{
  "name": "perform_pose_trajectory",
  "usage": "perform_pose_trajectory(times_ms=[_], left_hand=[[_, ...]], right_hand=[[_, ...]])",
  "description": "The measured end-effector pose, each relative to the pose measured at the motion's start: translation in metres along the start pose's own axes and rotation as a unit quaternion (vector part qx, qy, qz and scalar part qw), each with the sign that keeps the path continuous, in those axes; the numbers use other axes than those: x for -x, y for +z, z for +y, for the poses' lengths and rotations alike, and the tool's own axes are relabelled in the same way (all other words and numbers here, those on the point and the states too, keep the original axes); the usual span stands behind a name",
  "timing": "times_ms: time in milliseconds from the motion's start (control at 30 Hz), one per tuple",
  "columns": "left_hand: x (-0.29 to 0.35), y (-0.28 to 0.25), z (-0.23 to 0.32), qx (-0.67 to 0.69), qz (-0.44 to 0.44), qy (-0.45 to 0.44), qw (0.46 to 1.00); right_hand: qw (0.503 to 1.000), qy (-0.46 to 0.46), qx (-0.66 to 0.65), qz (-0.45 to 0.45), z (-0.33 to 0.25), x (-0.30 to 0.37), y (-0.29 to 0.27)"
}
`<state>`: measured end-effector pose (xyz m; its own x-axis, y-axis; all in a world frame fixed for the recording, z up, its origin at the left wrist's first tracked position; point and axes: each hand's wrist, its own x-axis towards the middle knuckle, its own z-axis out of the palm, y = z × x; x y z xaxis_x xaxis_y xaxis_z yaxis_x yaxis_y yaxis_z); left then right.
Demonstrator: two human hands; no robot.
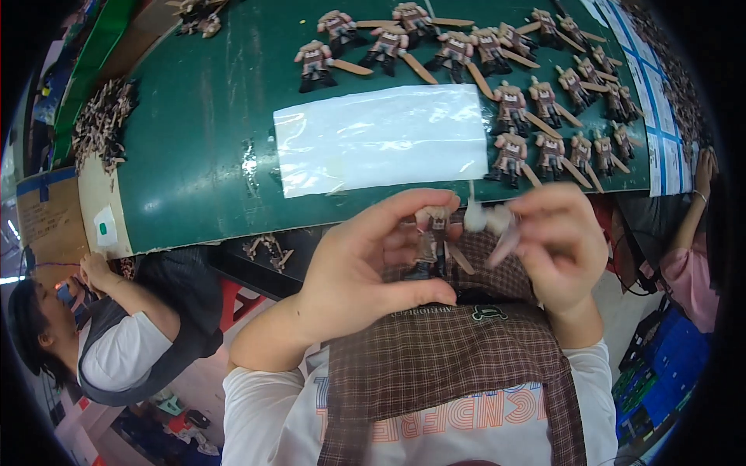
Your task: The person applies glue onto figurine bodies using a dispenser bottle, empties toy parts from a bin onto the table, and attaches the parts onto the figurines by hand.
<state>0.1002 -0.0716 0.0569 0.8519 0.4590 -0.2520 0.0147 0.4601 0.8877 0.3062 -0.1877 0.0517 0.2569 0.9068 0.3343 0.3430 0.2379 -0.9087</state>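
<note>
Left hand [365,260] grips a small toy figure [435,245] near the chest; right hand [556,241] pinches a white swab [475,213] at its head. Approx. 20 figures [509,151] w/ swords lie done on the far green mat [202,140], right of & beyond a clear plastic sheet [381,136]. A heap of figures [101,124] at far left looks left to do, so prob. mid-batch.

Rows of little toy figures [497,70] stand along my green table's [202,140] far edge. A clear plastic sheet [381,138] lies near its front edge.
</note>
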Motion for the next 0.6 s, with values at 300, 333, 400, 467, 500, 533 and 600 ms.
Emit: perform_pose_trajectory(times_ms=[300, 333, 400, 467, 500, 533, 600], left_hand=[[-0.015, 0.028, -0.001, -0.041, -0.017, -0.027, 0.999], [-0.015, 0.029, -0.001, -0.034, -0.019, -0.023, 0.999], [-0.015, 0.03, -0.001, -0.043, -0.017, -0.021, 0.999], [-0.014, 0.03, -0.003, -0.05, -0.014, -0.02, 0.998], [-0.013, 0.03, -0.006, -0.058, -0.016, -0.009, 0.998], [-0.013, 0.029, -0.006, -0.066, -0.02, 0.002, 0.998], [-0.011, 0.03, -0.005, -0.071, -0.015, -0.003, 0.997]], right_hand=[[0.987, -0.111, 0.101, -0.049, -0.002, 0.022, -0.015], [0.988, -0.109, 0.103, -0.048, -0.001, 0.023, -0.016], [0.988, -0.109, 0.102, -0.046, 0.002, 0.023, -0.016], [0.988, -0.113, 0.091, -0.05, 0.004, 0.023, -0.015], [0.988, -0.114, 0.09, -0.05, 0.005, 0.023, -0.014], [0.988, -0.114, 0.093, -0.047, 0.005, 0.023, -0.013], [0.988, -0.115, 0.096, -0.044, 0.006, 0.023, -0.011]])
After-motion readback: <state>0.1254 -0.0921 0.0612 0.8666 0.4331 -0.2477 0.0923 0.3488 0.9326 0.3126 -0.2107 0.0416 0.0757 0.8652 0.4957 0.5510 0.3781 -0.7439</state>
